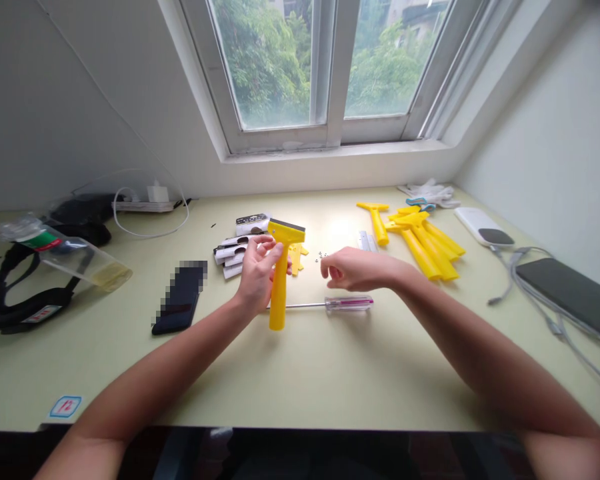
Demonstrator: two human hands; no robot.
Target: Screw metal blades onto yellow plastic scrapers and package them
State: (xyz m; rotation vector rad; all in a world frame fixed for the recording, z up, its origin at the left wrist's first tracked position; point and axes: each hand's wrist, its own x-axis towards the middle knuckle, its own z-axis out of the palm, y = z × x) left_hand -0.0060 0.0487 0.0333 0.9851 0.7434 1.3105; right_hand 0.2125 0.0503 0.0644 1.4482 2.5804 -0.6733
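At mid-desk, over the pale desktop, the left hand holds a yellow scraper close to upright, head up, grip end down. Left fingers clamped on its upper part, just below the head; thumb on the near side, other fingers partly hidden behind. Dark strip along the top edge of the head. Whether the grip end touches the desktop: cannot tell.

Behind the scraper's grip, a screwdriver lies crosswise, shaft to the left, clear handle with pink core to the right.

Right hand: fingers curled inward, just beside a scatter of small screws. Whether its fingertips meet or pinch anything: cannot tell.

Near the left hand: flat yellow pieces and a cluster of white sleeves. Beyond the right hand: metal blades. Farther right: one yellow handle apart, then a heap of yellow handles, with white gloves behind.

Left side: black phone, flat; clear bottle on its side, yellowish liquid inside.
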